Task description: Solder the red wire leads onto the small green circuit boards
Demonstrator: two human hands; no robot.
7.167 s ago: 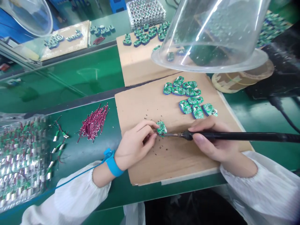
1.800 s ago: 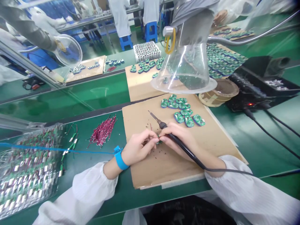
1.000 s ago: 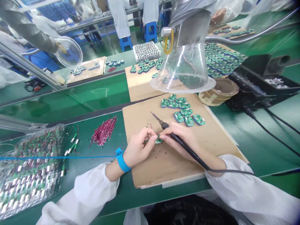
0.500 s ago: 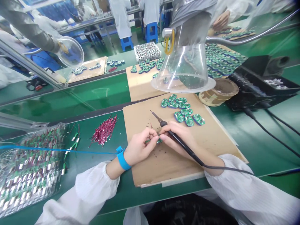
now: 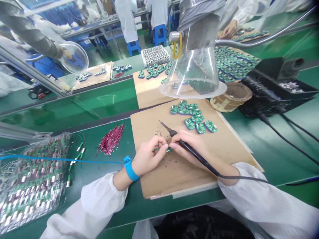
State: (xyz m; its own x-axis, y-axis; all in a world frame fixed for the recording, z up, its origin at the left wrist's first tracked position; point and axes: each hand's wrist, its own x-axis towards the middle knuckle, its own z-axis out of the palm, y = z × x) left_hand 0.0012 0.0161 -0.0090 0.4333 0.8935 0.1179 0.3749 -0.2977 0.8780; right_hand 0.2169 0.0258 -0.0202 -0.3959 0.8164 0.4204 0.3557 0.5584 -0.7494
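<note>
My right hand (image 5: 187, 143) is closed round a black soldering iron (image 5: 195, 155), whose bare tip points up and left over the brown board (image 5: 199, 171). Its fingertips also meet those of my left hand (image 5: 152, 153) above the board. A small green circuit board (image 5: 169, 149) shows partly between the fingertips, pinched by my left hand; the fingers hide most of it. A thin red wire (image 5: 160, 133) sticks up just behind them. Farther back on the brown board lie several green circuit boards (image 5: 189, 123). A blue wrist strap (image 5: 131, 168) circles my left wrist.
A pile of red wires (image 5: 111, 139) lies left of the board, beside a tray of wired parts (image 5: 32, 179). A clear fume hood (image 5: 194, 74) hangs over the back. At right stand a round tub (image 5: 230, 99) and a black soldering station (image 5: 271, 88).
The view has shifted very slightly. Both hands, the soldering iron and the circuit board keep nearly the same positions; a co-worker's hand at the upper right has moved.
</note>
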